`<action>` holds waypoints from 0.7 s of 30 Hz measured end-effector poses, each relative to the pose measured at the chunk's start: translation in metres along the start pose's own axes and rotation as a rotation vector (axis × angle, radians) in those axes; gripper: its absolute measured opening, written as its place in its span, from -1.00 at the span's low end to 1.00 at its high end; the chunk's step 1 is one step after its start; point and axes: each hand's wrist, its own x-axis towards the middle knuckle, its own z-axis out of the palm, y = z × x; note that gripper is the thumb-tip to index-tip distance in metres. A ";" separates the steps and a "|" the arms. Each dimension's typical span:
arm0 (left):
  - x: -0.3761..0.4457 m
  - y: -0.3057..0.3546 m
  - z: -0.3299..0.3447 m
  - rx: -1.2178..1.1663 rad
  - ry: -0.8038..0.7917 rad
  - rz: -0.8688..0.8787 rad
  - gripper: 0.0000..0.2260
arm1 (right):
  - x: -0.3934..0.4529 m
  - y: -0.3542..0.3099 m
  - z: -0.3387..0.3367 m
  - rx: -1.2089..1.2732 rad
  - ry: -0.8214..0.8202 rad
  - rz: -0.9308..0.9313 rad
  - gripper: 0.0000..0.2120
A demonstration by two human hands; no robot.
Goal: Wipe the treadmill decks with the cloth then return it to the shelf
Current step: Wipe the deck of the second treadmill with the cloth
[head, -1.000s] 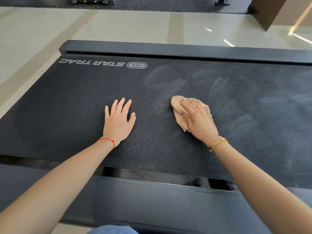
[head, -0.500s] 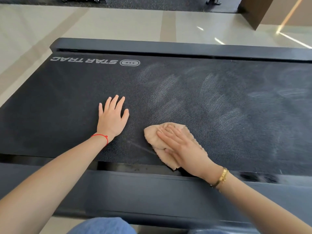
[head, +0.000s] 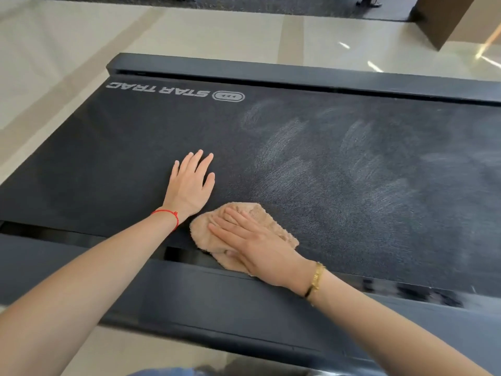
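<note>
My right hand pressed flat, fingers straight, on the tan cloth at the near edge of the treadmill belt. My left hand lay flat beside it, fingers straight, holding nothing.

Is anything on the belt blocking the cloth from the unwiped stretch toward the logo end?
Yes: the left hand lies flat on the belt, just beyond the cloth on that side. The right hand presses the cloth at the belt's near edge. Past the left hand, nothing visible lies on the belt up to the logo.
</note>
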 end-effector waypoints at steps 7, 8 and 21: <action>-0.037 -0.048 -0.016 0.030 -0.009 -0.083 -0.54 | 0.020 0.022 0.001 -0.070 0.096 0.076 -0.50; -0.042 -0.055 -0.019 0.037 -0.009 -0.093 -0.54 | 0.028 0.031 -0.003 -0.082 0.128 0.127 -0.51; -0.045 -0.122 -0.035 0.056 -0.015 -0.109 -0.54 | 0.117 -0.019 0.020 -0.060 0.061 0.007 -0.52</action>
